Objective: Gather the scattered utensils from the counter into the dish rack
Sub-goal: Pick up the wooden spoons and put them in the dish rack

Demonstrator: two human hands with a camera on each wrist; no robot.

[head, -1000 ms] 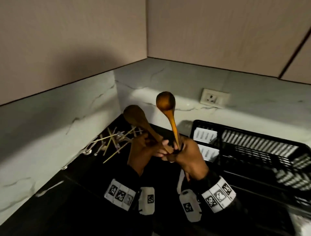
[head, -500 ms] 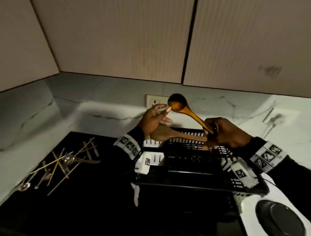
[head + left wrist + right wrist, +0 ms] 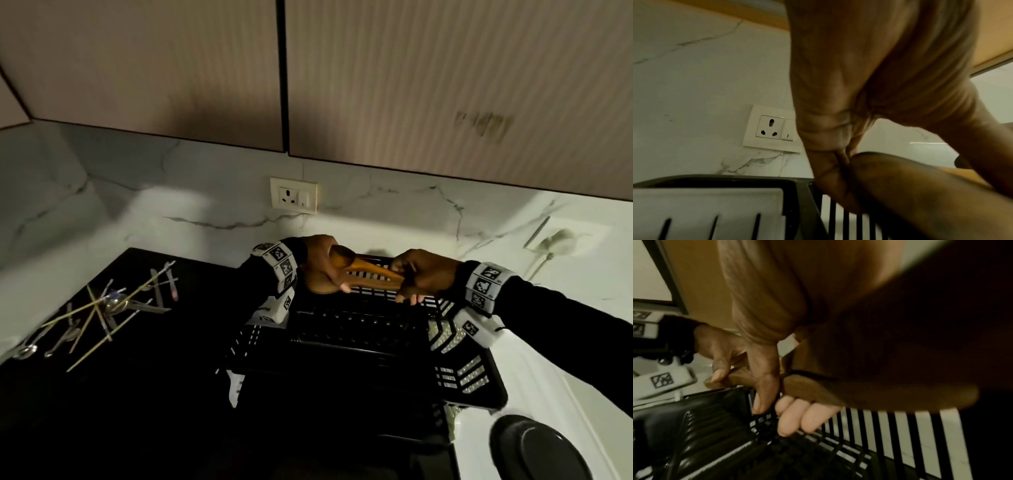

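Above black dish rack (image 3: 359, 346), both hands grasp wooden spoons (image 3: 371, 272) between them

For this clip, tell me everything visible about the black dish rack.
The dish rack is black plastic, rectangular, with slotted walls through which the pale counter shows, and ribbed dividers inside. It sits at the junction of the dark and white counter, below the wall socket. Its interior is too dark to check for contents. The left hand and right hand hold two wooden spoons level above its back edge.
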